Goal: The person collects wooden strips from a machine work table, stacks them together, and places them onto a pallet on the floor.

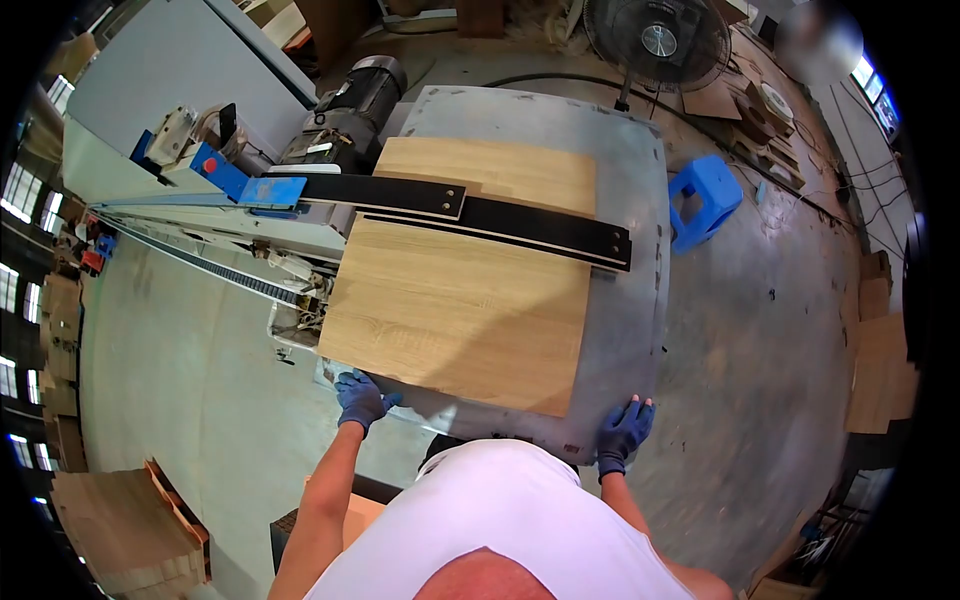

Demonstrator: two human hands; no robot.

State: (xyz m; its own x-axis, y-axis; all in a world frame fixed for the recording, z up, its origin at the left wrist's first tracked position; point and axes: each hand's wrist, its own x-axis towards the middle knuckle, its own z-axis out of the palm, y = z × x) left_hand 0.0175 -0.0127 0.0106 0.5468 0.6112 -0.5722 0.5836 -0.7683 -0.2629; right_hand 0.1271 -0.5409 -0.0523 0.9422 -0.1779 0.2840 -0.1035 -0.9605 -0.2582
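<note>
A wood-grain board (pixel 455 320) lies flat on the grey metal table (pixel 630 310). Across its far part runs a long black bar (pixel 545 228), joined to the machine on the left. My left hand (pixel 364 402), in a blue glove, is at the near left corner of the board, fingers apart; whether it touches the edge I cannot tell. Resting at the near right corner of the table is my right hand (pixel 625 435), also gloved, with the fingers stretched out and bare fingertips showing. Neither hand holds anything that I can see.
Left of the table stands a machine with a blue bracket bearing a red button (pixel 210 165) and a dark motor (pixel 355 105). A blue stool (pixel 708 195) is to the right, a floor fan (pixel 658 42) behind. Stacked brown sheets (pixel 125 530) lie at the lower left.
</note>
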